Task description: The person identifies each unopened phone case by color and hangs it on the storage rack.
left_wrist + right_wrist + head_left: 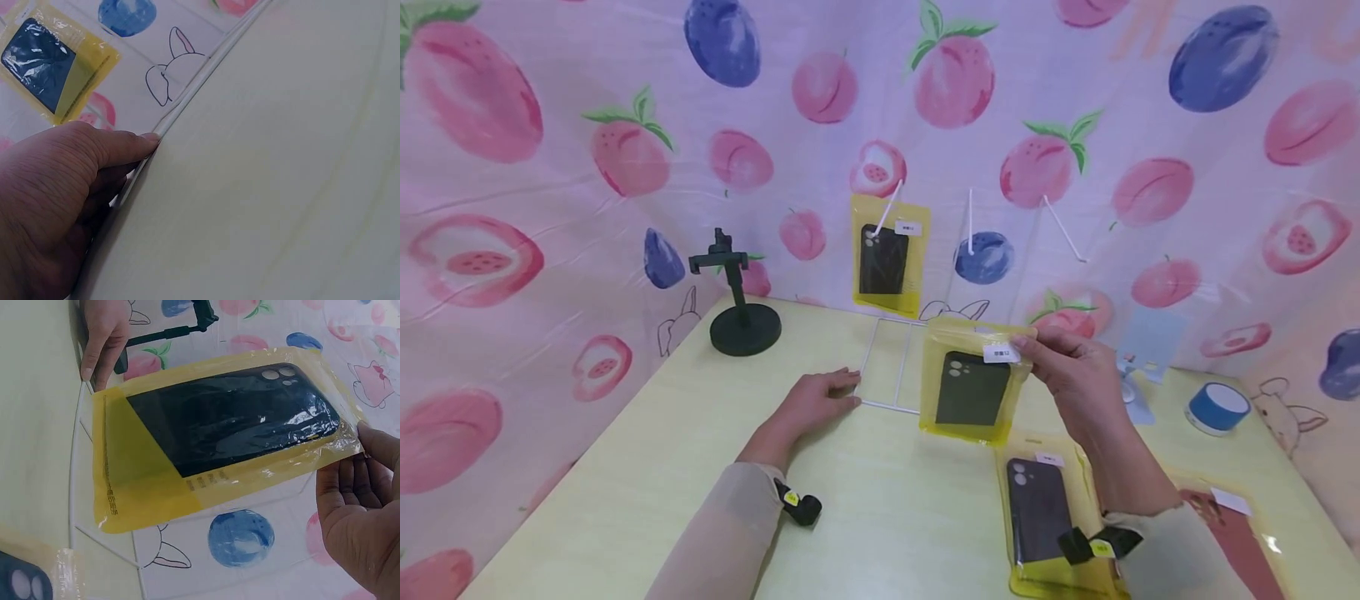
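My right hand (1071,371) pinches the top corner of a yellow-edged clear pouch holding a black phone case (973,387), with a white label near the fingertips. Raised above the table, the pouch faces me and overlaps the rack base in the head view. My left hand (812,408) lies low at the near left corner of a white wire rack (887,407). Thumb and fingers hold the rack's base wire there, as the left wrist view shows. Another pouched black phone case (883,260) hangs on a left hook of the rack, before the backdrop.
Two more white hooks stick out right of the hanging pouch. On the table's right lie a pouched black case (1037,508) and a pouched reddish case (1232,533). A black stand (745,329) is at back left; a blue-and-white round object (1217,408) is at right.
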A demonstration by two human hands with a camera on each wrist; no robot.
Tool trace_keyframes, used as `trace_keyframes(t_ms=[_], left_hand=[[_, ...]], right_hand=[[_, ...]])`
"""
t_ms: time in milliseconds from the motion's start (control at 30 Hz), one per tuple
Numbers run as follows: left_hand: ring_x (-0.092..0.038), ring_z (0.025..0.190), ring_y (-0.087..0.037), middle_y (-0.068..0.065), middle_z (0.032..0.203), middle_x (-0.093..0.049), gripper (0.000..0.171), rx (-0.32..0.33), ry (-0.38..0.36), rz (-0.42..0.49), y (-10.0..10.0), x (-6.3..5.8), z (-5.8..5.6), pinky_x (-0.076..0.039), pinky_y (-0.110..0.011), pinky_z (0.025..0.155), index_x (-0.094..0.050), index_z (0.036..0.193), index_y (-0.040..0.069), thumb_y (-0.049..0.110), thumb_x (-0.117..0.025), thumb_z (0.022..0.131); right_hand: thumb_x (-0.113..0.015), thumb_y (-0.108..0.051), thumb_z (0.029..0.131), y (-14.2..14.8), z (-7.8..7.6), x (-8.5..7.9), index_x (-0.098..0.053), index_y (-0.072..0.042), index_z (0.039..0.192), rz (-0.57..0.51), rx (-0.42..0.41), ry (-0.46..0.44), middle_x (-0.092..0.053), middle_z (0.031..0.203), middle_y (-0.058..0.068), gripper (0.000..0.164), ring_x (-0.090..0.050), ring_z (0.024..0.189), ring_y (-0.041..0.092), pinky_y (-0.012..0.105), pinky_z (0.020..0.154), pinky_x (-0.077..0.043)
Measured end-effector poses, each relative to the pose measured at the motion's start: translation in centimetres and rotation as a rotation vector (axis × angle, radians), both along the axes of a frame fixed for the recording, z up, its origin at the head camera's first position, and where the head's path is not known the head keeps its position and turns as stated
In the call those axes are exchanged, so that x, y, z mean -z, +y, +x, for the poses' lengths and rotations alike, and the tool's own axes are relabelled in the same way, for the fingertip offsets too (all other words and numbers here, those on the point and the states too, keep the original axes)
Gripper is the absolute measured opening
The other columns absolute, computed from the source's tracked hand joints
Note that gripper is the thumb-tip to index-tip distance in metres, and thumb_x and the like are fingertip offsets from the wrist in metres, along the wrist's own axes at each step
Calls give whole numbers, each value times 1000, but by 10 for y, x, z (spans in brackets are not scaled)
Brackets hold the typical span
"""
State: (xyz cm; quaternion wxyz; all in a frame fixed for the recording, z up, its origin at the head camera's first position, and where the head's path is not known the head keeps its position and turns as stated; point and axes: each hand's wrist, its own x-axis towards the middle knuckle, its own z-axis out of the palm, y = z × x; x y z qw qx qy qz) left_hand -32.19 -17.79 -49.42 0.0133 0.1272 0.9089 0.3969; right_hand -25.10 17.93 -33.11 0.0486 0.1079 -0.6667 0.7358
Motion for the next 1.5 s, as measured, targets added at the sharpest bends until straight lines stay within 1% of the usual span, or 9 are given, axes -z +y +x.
trace_keyframes(t_ms=[133,267,533,633,800,933,1067,1333,1500], left_hand=[[-40,144,-17,5,149,-52,48,-7,-4,-3,-3,-2,0,-27,-44,120,-61,141,22,33,-70,95],[-40,143,-18,4,148,-53,48,-9,-3,3,-6,-3,1,-27,-44,120,-61,141,21,31,-71,95],[-42,142,-19,3,148,-54,48,3,11,11,-8,-1,1,-28,-44,120,-61,141,20,31,-71,95],[-42,143,-19,4,148,-53,48,1,7,-5,-8,0,-1,-29,-44,119,-61,141,21,32,-70,95],[-41,143,-18,5,149,-52,48,11,4,2,-7,-1,-2,-28,-44,120,-60,142,20,32,-69,95],[-41,143,-18,5,148,-53,48,14,-2,29,-4,-5,-1,-28,-44,120,-61,141,20,30,-70,95],[-41,143,-18,5,148,-53,49,8,-13,32,-2,-6,-1,-29,-44,119,-61,141,21,30,-71,95],[-42,143,-21,2,148,-53,48,-5,-23,26,0,-5,3,-29,-45,119,-61,141,19,28,-71,95],[-42,143,-20,3,149,-53,47,-11,-32,22,0,-4,2,-30,-46,119,-61,141,21,30,-70,95]], right_hand=[[-75,-17,92,-13,-5,-9,-74,-6,100,42,-60,26,-68,89,-3,14,-61,85,13,23,82,-55],[-74,-17,93,-31,-11,-19,-74,-7,102,40,-101,58,-69,89,-3,14,-60,83,13,22,79,-54],[-77,-29,91,-78,-21,-36,-76,-7,104,276,62,285,-75,89,-2,25,-68,83,16,23,75,-57],[-77,-29,90,-96,-25,-44,-76,-6,104,309,81,336,-75,90,0,27,-68,83,16,23,75,-57],[-76,-37,91,-120,-34,-54,-77,-12,102,359,119,411,-74,87,0,27,-63,80,15,23,67,-51],[-75,-37,91,-135,-43,-61,-76,-13,98,348,157,480,-73,83,1,25,-60,74,14,24,62,-47],[-75,-33,92,-146,-48,-65,-76,-11,98,326,197,510,-73,83,2,23,-62,74,13,24,64,-48],[-72,-34,94,-156,-56,-63,-74,-11,101,312,258,471,-69,82,3,24,-58,72,14,23,62,-45],[-71,-32,95,-158,-63,-61,-73,-8,99,279,297,487,-69,82,5,24,-56,70,14,22,60,-44]])
